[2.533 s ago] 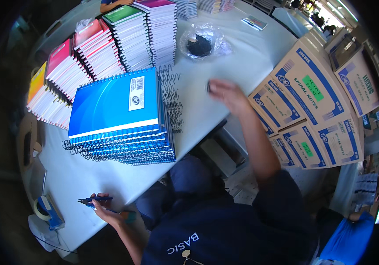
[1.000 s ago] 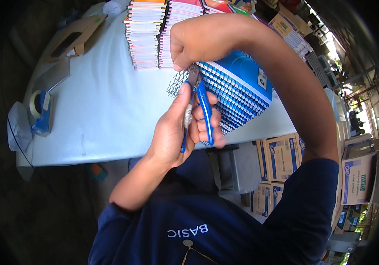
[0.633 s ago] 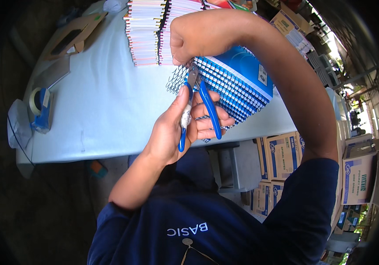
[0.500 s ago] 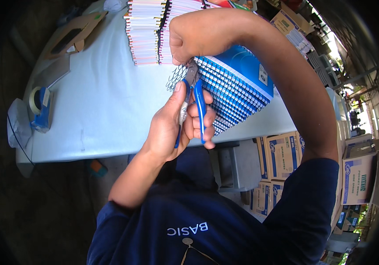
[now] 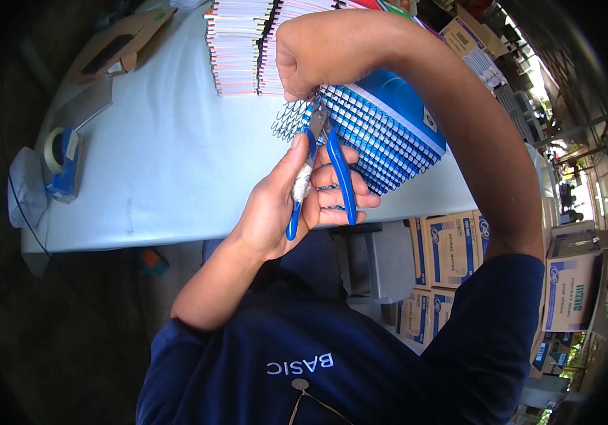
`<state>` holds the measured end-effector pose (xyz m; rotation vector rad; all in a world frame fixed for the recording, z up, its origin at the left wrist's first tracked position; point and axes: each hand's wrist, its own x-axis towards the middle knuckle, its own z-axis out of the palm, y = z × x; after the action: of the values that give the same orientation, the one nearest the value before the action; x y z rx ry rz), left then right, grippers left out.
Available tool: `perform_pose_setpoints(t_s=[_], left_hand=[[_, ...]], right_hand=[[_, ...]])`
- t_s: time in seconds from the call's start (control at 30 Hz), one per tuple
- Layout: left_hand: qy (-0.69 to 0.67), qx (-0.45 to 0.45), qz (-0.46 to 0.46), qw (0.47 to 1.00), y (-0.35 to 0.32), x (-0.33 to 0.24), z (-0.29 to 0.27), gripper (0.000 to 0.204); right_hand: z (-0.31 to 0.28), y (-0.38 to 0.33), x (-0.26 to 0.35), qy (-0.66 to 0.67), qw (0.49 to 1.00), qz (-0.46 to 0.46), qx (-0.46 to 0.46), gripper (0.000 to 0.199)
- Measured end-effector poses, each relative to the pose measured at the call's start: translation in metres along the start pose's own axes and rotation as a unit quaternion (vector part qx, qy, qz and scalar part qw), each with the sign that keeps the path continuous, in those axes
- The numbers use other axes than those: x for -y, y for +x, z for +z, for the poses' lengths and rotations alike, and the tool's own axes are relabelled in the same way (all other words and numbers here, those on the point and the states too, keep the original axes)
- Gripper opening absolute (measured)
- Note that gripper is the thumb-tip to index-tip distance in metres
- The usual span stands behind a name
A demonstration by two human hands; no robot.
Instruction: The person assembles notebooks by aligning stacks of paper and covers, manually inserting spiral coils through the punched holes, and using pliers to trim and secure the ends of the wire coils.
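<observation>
We hold a pair of blue-handled pliers point(image 5: 322, 166) in our left hand point(image 5: 283, 205), which comes up from the lower edge with the palm turned toward us. The thumb lies along one handle and the fingers curl round the other, so the grip is wrapped on the tool; the two handles stand apart, spread in a narrow V. The metal nose of the pliers points up and meets the wire coil at the near edge of a stack of blue spiral notebooks point(image 5: 389, 134). Whether the nose is shut on the wire we cannot tell.

Our right hand point(image 5: 318, 53) reaches over from the right, forearm arching above the stack. Its fingertips are pressed together on the loose wire coil point(image 5: 291, 119) just above the plier nose, pinching it at the corner of the top notebook.

The blue stack lies on the pale table point(image 5: 169, 156), near its front edge, tilted in the view. Behind it, toward the far edge, stand more stacks of notebooks point(image 5: 237, 42) with coloured covers, spines facing us. At the left end of the table sits a tape dispenser with a blue body point(image 5: 62, 159), well apart from the hands. Below the table edge on the right, printed cardboard boxes point(image 5: 452, 248) are stacked on the floor.
</observation>
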<state>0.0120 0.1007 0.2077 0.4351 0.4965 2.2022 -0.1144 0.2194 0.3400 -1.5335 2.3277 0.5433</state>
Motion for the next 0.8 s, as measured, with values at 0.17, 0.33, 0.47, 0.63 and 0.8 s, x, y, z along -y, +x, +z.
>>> perform_pose_setpoints(t_s=[0.17,0.33,0.47,0.63,0.8], left_hand=[[-0.019,-0.027,-0.002,0.999,-0.002,-0.003,-0.001,0.062],[0.004,-0.054,-0.004,0.999,-0.006,-0.002,-0.006,0.059],[0.058,-0.089,0.001,0.994,-0.008,0.001,0.004,0.061],[-0.002,-0.046,-0.006,0.999,-0.005,0.0,-0.011,0.062],[-0.114,0.119,0.006,0.986,-0.003,-0.003,-0.044,0.059]], right_hand=[[-0.01,0.003,0.011,0.064,0.995,0.078,0.006,0.02],[-0.026,-0.004,0.028,0.15,0.971,0.185,0.013,0.019],[-0.024,0.0,0.043,0.147,0.951,0.271,-0.008,0.02],[-0.022,0.002,0.04,0.188,0.94,0.284,-0.017,0.019],[-0.027,0.003,0.042,0.212,0.939,0.27,-0.015,0.019]])
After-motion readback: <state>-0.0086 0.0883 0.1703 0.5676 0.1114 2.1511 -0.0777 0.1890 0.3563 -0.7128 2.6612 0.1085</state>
